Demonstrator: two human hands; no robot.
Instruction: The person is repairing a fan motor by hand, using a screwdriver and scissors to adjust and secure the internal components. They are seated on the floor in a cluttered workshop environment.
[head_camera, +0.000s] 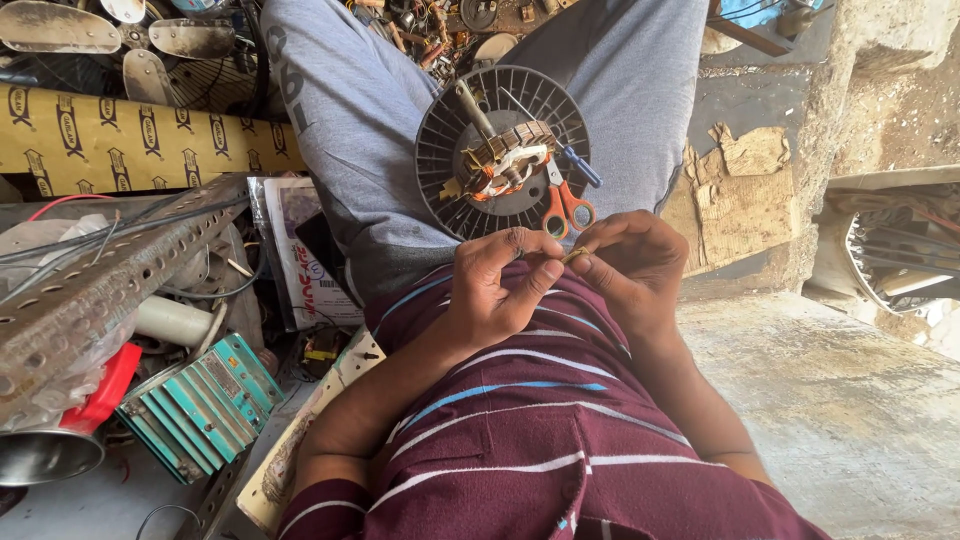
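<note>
The left hand (495, 285) and the right hand (630, 262) meet close in front of the chest, over the maroon striped shirt (545, 430), so the work sits right under the eyes. Between them is a small yellowish slip of something, perhaps a wire end or sleeve (573, 257); both hands' fingers are pinched onto it, thumb against forefinger, with the other fingers curled in. It is too small to tell exactly what it is. At 12 o'clock from the hands, a round dark grey slotted plastic fan guard (503, 150) rests on the grey-trousered lap, serving as a tray for a copper-wound motor stator (505, 160), orange-handled scissors (567, 205) and a blue-handled screwdriver (580, 165), all within reach. At 9 o'clock lie a rusty perforated metal angle bar (100, 280) and a teal finned metal box (200, 405).
</note>
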